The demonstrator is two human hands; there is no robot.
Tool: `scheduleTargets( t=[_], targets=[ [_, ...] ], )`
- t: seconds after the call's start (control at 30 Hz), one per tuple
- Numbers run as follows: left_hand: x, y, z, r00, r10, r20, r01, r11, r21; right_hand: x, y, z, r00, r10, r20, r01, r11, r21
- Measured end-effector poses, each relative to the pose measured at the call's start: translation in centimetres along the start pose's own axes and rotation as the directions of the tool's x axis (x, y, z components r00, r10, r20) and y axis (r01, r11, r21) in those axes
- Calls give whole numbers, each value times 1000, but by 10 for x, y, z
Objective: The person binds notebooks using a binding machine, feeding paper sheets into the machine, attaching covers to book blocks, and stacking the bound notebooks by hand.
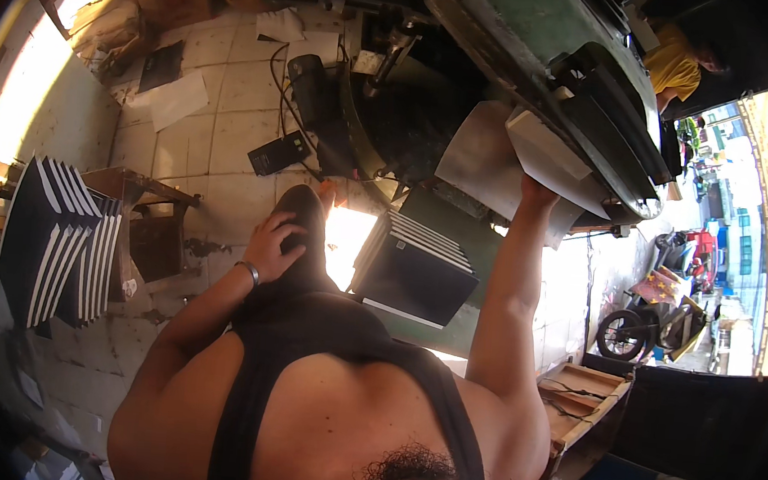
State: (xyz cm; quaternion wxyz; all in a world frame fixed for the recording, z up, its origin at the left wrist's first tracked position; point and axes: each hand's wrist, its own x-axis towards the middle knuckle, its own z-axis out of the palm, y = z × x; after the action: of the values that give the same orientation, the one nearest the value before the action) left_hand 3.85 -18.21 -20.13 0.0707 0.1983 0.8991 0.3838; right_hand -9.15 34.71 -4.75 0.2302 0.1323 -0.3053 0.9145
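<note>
My left hand (pixel 272 247) lies on my left knee, fingers spread, with nothing in it; a bracelet circles the wrist. My right arm stretches forward to the green machine (pixel 509 20). There my right hand (pixel 539 193) meets the lower edge of a white sheet (pixel 549 149), which hides its fingers, so their grip does not show. Beside and partly under that sheet is a larger greyish sheet (pixel 476 153). Between my legs and right arm, a stack of dark-covered books (pixel 422 275) with pale edges rests on a green surface (pixel 449 218).
More dark books (pixel 49 250) stand stacked at the left by a wooden stool (pixel 157 195). Loose papers (pixel 180 102) and a black box (pixel 278 153) lie on the tiled floor. A person in a yellow shirt (pixel 673 64) is at the far right. A motorcycle (pixel 652 324) stands outside.
</note>
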Motion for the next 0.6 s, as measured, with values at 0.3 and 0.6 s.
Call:
scheduleTargets(
  t=[0.3, 0.6],
  targets=[
    [18, 13, -1, 999, 44, -16, -44, 998, 39, -106, 27, -75, 845, -50, -532, 88, 995, 46],
    [84, 172, -13, 973, 229, -41, -212, 799, -563, -201, 58, 89, 629, 278, -726, -118, 957, 265]
  ],
)
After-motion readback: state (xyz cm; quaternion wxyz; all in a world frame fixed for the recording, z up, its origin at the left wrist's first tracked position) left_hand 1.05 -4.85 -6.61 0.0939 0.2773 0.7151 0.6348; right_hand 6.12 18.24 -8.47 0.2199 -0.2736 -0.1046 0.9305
